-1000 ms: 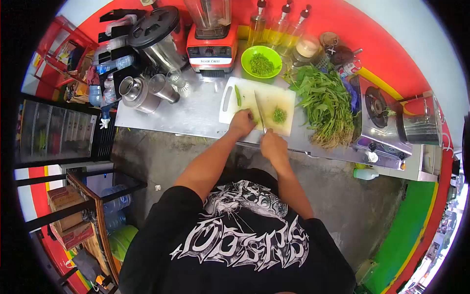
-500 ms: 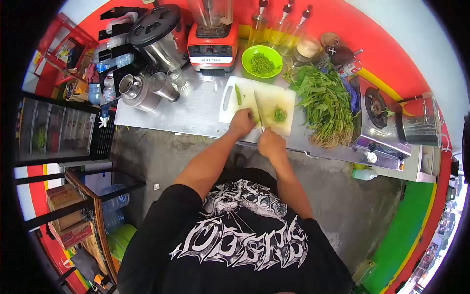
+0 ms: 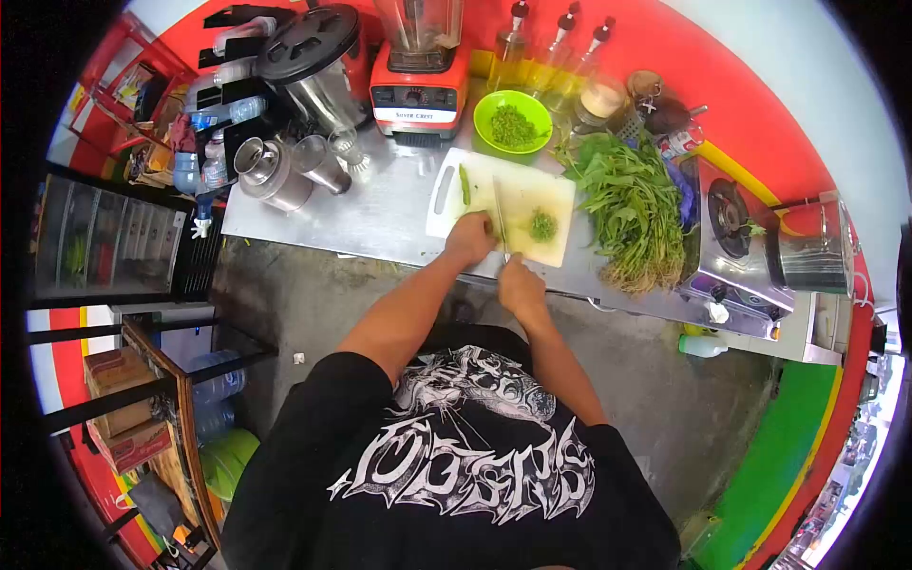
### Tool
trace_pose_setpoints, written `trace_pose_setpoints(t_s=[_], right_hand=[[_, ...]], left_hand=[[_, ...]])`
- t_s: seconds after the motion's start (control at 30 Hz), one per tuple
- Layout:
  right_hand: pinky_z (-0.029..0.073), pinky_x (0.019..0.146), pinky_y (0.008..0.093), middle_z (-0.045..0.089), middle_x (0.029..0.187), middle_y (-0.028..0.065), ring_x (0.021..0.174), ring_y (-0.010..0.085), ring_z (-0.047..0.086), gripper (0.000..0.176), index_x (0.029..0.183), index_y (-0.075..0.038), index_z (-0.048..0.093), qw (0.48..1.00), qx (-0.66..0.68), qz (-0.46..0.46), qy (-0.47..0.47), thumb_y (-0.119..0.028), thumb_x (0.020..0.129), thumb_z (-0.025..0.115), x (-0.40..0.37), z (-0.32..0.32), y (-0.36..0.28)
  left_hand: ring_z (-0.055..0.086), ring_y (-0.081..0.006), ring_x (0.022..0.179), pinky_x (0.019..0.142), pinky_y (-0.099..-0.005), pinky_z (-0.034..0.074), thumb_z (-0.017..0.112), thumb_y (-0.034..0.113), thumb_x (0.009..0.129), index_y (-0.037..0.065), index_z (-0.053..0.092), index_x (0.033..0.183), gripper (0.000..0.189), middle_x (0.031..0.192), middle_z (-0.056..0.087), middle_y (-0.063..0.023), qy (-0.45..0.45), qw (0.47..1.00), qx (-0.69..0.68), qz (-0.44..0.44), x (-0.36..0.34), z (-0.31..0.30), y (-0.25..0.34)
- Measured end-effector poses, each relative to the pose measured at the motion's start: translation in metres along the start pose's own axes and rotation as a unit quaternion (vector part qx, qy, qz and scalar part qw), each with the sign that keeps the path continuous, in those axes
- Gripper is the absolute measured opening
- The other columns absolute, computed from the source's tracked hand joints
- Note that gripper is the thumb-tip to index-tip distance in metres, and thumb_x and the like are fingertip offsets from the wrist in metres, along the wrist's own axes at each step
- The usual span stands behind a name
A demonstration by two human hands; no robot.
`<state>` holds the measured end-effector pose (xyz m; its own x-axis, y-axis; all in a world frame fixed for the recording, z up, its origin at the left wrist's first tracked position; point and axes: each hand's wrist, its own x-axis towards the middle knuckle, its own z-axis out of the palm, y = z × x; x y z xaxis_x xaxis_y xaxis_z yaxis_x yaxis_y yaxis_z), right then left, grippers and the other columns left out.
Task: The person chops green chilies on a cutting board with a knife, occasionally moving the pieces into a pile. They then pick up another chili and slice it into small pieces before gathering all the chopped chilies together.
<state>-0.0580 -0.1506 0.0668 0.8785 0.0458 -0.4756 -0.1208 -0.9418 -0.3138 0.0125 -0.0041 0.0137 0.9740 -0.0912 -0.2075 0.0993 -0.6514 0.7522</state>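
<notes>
My right hand (image 3: 522,288) is closed around the handle of a kitchen knife (image 3: 501,218), its blade pointing away from me over a white cutting board (image 3: 560,190). Just left of the blade, my left hand (image 3: 471,238) rests on the board with fingers curled; what they pinch is hidden. A long green chili or bean pod (image 3: 465,184) lies on the board beyond my left hand. To the right of the knife sits a small heap of finely cut green pieces (image 3: 542,225).
Behind the board stands a green bowl (image 3: 483,141) of chopped greens, near a red blender (image 3: 414,95) and oil bottles (image 3: 510,52). Leafy greens with roots (image 3: 627,209) lie right, beside a gas stove (image 3: 727,223). A metal shaker (image 3: 273,176) and glass (image 3: 321,166) stand left.
My right hand has shifted slightly left and toward me, and the knife blade has swung a little straighter. My left hand stays at nearly the same spot. The view has shifted slightly.
</notes>
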Motion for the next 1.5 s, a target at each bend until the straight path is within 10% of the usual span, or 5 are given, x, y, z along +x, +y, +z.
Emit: trace_pose_setpoints(t_s=[1.5], right_hand=[[0.051, 0.093, 0.0539, 0.067, 0.108, 0.0341, 0.106, 0.0488, 0.065, 0.044, 0.118, 0.008, 0.054, 0.998, 0.059, -0.004, -0.017, -0.029, 0.093, 0.059, 0.034, 0.002, 0.011]], left_hand=[[0.069, -0.0295, 0.078, 0.073, -0.0388, 0.055, 0.078, 0.012, 0.079, 0.003, 0.070, 0.088, 0.015, 0.083, 0.070, -0.0167, 0.020, 0.999, -0.007, 0.025, -0.007, -0.003, -0.012]])
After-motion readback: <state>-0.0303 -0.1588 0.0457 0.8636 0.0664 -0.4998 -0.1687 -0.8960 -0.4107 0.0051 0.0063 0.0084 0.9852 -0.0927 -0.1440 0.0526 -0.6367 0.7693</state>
